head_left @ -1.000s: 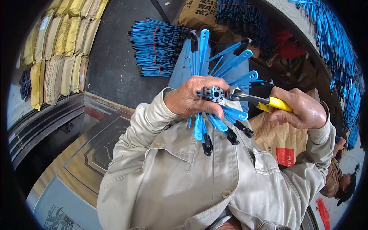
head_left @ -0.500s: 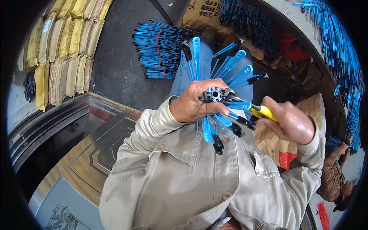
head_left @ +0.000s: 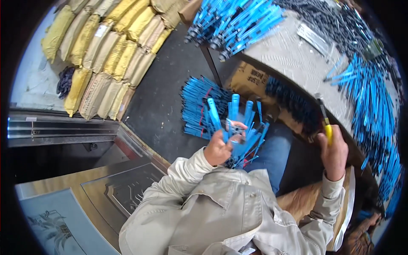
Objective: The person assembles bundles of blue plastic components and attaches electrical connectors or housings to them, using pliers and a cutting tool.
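Observation:
My left hand [head_left: 219, 149] is closed around the black hub of a piece with blue plastic arms [head_left: 235, 106]. The arms fan up and out from the hub over my lap; some details there are smeared by motion. Off to the right, my right hand [head_left: 333, 152] grips yellow-handled pliers [head_left: 328, 131], their metal end pointing up beside the table edge. The pliers are apart from the blue-armed piece.
A curved table [head_left: 280, 46] holds piles of blue arms [head_left: 369, 114] and dark parts [head_left: 331, 21]. Bundled blue arms [head_left: 199, 106] lie on the floor ahead. Yellow sacks [head_left: 106, 55] are stacked left. A brown paper bag [head_left: 306, 195] stands beside my right arm. Another person's arm shows lower right.
My right hand has drawn the pliers away from the hub, up and right toward the table. The blue arms now stand more upright. The view has shifted, showing more of the table.

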`<act>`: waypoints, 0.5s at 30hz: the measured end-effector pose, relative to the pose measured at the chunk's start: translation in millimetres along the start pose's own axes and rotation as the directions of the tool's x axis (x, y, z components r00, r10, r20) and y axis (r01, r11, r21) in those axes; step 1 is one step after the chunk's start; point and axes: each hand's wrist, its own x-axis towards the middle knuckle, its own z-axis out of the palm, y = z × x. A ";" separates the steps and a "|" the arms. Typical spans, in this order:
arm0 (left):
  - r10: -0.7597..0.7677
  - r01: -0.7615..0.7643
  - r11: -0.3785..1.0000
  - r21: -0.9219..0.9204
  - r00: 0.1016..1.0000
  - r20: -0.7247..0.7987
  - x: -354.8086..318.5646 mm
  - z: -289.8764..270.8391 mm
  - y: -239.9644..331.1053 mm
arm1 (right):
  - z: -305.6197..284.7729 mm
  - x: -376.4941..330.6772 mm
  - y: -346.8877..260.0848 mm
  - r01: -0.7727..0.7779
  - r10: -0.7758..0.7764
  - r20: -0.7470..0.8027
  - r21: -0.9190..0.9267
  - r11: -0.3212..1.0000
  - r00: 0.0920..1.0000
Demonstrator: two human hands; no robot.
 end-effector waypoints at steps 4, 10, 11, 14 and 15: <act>0.275 -0.263 0.961 0.083 0.902 -0.332 20.9 -48.0 64.3 | -9.1 36.6 41.4 -0.043 -0.066 -0.245 -0.415 0.909 0.967; 0.626 -0.152 0.117 0.981 0.779 0.046 149.9 -128.2 225.9 | -11.3 70.4 76.6 -0.114 -0.038 -0.277 -0.510 0.853 0.960; 0.521 -0.203 -0.534 0.821 0.686 0.508 187.9 -154.1 242.4 | -12.3 75.7 77.5 -0.131 -0.030 -0.296 -0.508 0.851 0.955; 0.402 -0.477 -0.105 0.873 0.782 0.476 291.8 -155.5 258.6 | 0.0 88.9 84.2 -0.082 -0.062 -0.267 -0.496 0.865 0.962; 0.314 -0.421 0.340 0.841 0.894 0.320 321.1 -147.6 248.1 | 2.5 91.4 85.1 -0.095 -0.052 -0.277 -0.492 0.865 0.959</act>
